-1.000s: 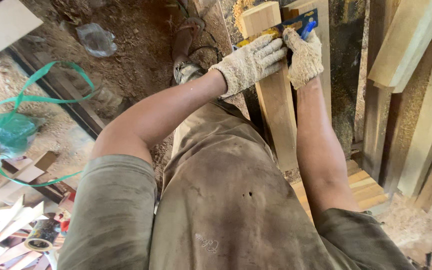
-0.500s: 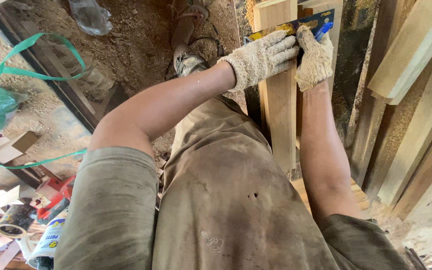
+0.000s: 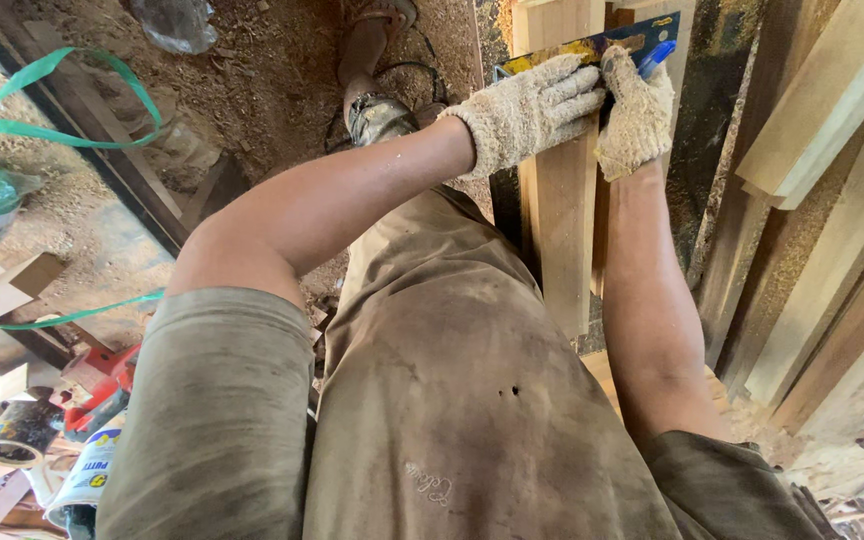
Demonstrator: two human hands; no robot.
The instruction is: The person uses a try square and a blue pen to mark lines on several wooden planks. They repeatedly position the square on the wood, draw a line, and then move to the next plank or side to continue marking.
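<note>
Head cam, steep downward, close-up.

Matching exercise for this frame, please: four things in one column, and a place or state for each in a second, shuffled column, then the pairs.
Things:
1. left hand
2. right hand
3. green strap
4. roll of tape

Places or states:
A. lying among scrap wood, bottom left
B. gloved, pressing the square's blade flat onto the upright plank
C. looping over the sawdust floor, upper left
D. gloved, gripping at the blue end of the square

Pairs: 1-B, 2-D, 3-C, 4-A
</note>
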